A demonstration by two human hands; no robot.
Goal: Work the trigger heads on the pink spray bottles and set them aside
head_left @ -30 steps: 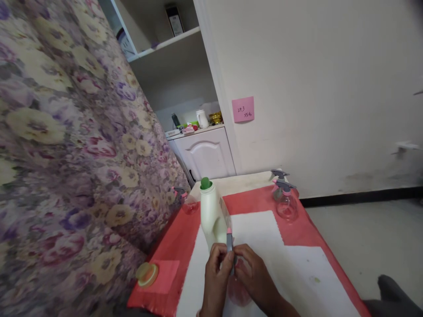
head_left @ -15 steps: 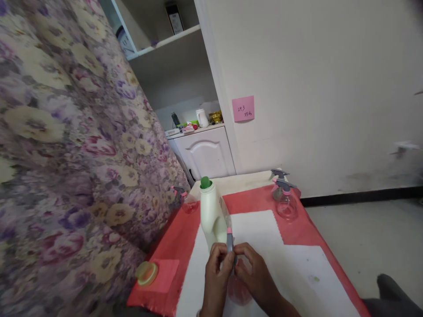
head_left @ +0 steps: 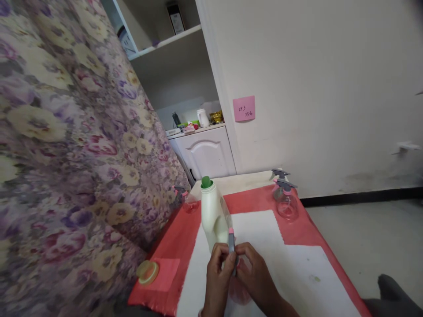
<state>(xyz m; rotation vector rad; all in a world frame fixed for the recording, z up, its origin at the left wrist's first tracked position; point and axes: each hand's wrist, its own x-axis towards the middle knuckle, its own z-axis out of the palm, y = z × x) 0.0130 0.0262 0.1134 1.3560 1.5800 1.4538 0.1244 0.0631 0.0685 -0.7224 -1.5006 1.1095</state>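
My left hand (head_left: 218, 275) and my right hand (head_left: 256, 275) are closed together around the grey and pink spray head (head_left: 231, 240) of a clear pink spray bottle (head_left: 238, 290). The bottle stands on a white sheet (head_left: 264, 237) near the table's front edge and is mostly hidden by my hands. Just behind it stands a white jug (head_left: 213, 215) with a green cap.
A red cloth (head_left: 185, 233) covers the table. Two more pink spray bottles stand at the back, one at the left (head_left: 188, 200) and one at the right (head_left: 286, 200). A yellow-green lid (head_left: 147, 272) lies at the front left. A floral curtain (head_left: 66, 145) hangs along the left.
Both hands stay clasped on the spray head; my fingers shift only slightly around it. The view has moved a little.
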